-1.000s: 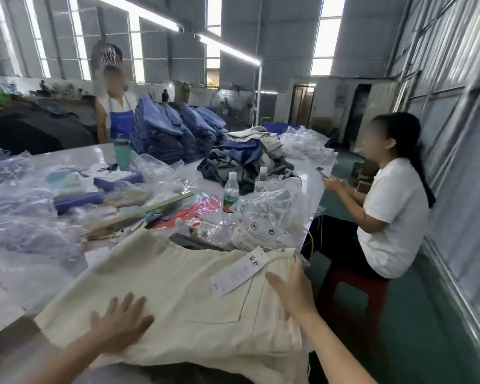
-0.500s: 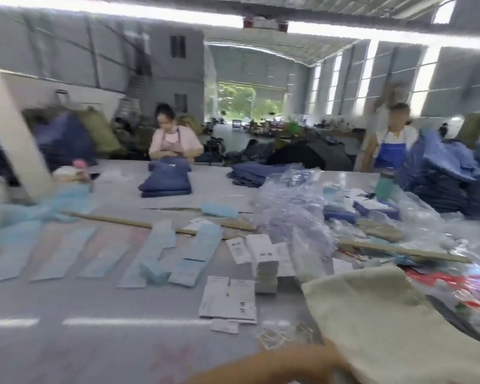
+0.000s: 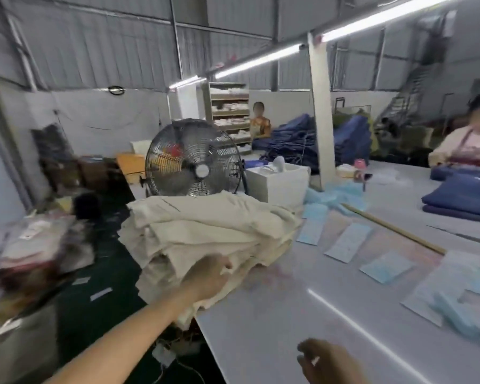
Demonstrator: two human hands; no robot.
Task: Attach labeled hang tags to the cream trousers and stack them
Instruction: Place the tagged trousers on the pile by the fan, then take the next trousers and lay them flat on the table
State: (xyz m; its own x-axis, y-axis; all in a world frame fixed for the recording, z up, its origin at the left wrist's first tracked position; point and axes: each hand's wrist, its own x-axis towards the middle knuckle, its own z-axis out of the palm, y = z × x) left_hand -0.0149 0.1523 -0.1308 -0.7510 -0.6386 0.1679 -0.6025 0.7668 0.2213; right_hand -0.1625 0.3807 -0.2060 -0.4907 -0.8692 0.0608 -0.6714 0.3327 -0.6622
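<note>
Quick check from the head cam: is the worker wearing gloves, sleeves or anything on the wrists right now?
No. The left hand and its forearm are bare to the frame edge: no glove, sleeve or watch. The right hand is gloveless too; its wrist is out of view. Motion blur hides any rings.

Trousers [image 3: 205, 231]: cream, folded, several pairs in a loose, uneven stack at the table's [image 3: 288, 314] left edge, lower layers overhanging it. Top pair rumpled, folds sagging toward the right. Fabric plain, thick-looking, no tag visible on any pair from here. Tags [image 3: 347, 242]: pale blue and white rectangular cards lying flat on the table to the right of the stack, spread in a rough row, apart from each other; more in a heap near the right edge. Print on them too blurred to read.
</note>
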